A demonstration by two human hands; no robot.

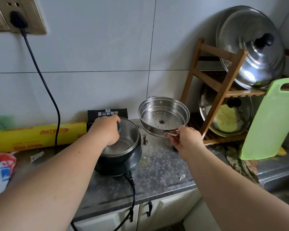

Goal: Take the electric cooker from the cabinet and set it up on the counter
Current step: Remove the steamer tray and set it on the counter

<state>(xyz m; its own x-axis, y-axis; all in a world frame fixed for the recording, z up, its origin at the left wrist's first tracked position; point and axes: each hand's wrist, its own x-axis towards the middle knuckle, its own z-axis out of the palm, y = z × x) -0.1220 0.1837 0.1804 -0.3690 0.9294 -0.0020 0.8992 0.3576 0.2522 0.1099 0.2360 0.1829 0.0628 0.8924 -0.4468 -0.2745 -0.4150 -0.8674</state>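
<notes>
The electric cooker (130,157), a black pot with a steel inner wall, stands on the grey counter (158,170). My left hand (107,130) grips the dark knob of the steel lid (112,148), which is tilted over the cooker's left half. My right hand (185,139) holds a perforated steel steamer tray (163,114) by its side handle, raised just right of the cooker. A black power cord (132,185) is plugged into the cooker's front and hangs over the counter edge.
A wall socket (17,19) at the top left has a black plug, its cable running down behind a yellow wrap box (32,135). A black coffee box (107,113) stands behind the cooker. On the right are a wooden rack (223,84) with steel lids and a green cutting board (270,120).
</notes>
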